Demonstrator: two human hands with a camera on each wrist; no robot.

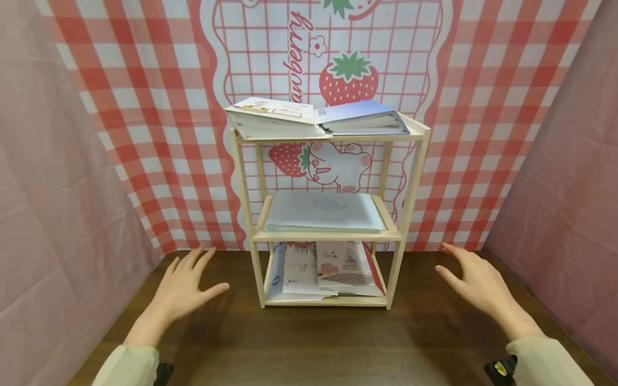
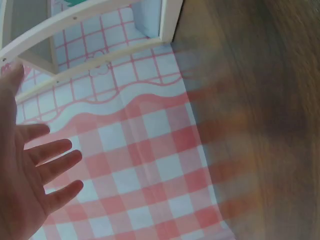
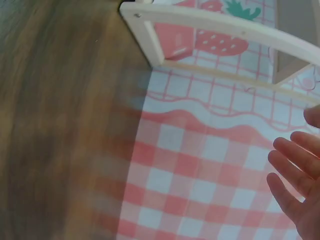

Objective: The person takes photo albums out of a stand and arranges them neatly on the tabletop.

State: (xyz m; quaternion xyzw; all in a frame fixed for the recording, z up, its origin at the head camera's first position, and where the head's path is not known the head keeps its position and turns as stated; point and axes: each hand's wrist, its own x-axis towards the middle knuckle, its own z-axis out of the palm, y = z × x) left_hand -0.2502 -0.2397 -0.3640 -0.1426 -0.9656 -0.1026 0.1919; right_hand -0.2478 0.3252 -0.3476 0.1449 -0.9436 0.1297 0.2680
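Note:
A pale wooden three-tier shelf [image 1: 330, 236] stands on the table between my hands. On its top tier lie a white folder with a printed cover [image 1: 272, 115] and a blue folder [image 1: 362, 118], both filled with sheets. A pale blue folder [image 1: 325, 212] lies flat on the middle tier. The bottom tier holds a blue folder [image 1: 276, 279] and a red one [image 1: 374, 268] under opened printed pages [image 1: 343, 262]. My left hand [image 1: 181, 287], fingers spread, is left of the shelf and holds nothing. To the right, my right hand [image 1: 475, 279] is likewise apart from it, fingers extended and unfilled.
Behind the shelf hangs a red-and-white checked cloth [image 1: 174, 107] with strawberry prints. Pink curtains [image 1: 72, 203] flank both sides. Dark brown wooden tabletop [image 1: 318, 343] spreads in front of the shelf and beneath my hands.

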